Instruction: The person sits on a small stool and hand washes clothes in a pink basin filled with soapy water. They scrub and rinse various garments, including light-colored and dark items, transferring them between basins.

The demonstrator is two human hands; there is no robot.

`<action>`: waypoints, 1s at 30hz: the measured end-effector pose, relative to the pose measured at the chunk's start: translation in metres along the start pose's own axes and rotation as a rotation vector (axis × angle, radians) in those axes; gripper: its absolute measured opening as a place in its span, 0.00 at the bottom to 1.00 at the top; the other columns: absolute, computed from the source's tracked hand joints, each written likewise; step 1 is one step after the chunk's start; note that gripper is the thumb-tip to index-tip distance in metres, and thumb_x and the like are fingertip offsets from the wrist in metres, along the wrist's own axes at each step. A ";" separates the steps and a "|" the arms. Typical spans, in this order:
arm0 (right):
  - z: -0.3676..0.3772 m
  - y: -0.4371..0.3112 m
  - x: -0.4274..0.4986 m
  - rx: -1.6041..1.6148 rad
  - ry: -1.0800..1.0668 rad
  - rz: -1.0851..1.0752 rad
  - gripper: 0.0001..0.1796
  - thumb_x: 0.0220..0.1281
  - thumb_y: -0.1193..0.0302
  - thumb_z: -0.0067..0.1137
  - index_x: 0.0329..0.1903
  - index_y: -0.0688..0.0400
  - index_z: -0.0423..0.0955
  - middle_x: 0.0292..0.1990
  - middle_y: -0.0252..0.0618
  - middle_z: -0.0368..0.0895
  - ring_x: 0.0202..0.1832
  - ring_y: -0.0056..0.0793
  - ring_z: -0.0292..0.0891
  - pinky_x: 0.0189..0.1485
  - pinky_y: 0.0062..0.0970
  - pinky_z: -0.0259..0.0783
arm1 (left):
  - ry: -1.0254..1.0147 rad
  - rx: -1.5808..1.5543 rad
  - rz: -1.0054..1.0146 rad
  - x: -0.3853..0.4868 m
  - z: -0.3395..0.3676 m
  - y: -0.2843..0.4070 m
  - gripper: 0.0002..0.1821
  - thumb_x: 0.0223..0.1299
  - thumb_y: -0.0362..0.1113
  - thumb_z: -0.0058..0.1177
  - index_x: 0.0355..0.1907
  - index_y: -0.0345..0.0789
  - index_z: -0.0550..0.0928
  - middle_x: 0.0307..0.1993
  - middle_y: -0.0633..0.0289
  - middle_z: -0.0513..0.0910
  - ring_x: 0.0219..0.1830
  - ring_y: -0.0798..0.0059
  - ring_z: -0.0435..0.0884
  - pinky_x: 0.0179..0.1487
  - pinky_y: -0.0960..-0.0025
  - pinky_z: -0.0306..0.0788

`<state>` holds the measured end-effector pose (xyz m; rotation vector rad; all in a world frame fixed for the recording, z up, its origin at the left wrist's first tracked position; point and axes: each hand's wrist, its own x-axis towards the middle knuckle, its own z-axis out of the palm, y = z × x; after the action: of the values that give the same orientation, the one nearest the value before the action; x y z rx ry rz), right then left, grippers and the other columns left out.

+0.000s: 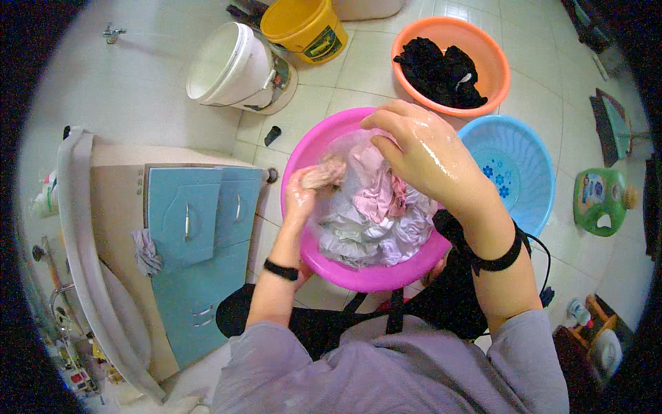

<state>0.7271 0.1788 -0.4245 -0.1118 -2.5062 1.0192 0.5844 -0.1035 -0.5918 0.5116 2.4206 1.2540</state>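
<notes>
A magenta plastic basin (357,281) stands on the tiled floor between my legs, with cloudy water and wet laundry in it. A pink garment (373,199) lies over white cloth (357,240) in the water. My left hand (310,187) is at the basin's left side, blurred; whether its fingers hold a small piece of cloth cannot be told. My right hand (419,147), wet and shiny, is raised above the basin's upper right part, fingers loosely curved and apart, holding nothing. Each wrist or forearm wears a black band.
An orange basin (494,62) with black clothing (439,77) and a light blue basin (538,191) stand beyond and to the right. White (248,72) and yellow (305,31) buckets stand at upper left. A blue cabinet (201,290) is left, a green detergent jug (597,202) far right.
</notes>
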 end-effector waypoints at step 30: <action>-0.003 0.002 0.000 0.021 0.034 -0.079 0.09 0.56 0.71 0.52 0.36 0.60 0.78 0.33 0.51 0.79 0.38 0.51 0.79 0.42 0.44 0.75 | 0.208 -0.544 0.024 -0.032 -0.087 0.144 0.34 0.49 0.23 0.58 0.62 0.35 0.67 0.51 0.56 0.78 0.52 0.64 0.79 0.54 0.64 0.76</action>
<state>0.7284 0.1827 -0.4241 -0.0229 -2.4486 1.0028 0.5926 -0.1012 -0.4205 0.2596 2.0885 1.9656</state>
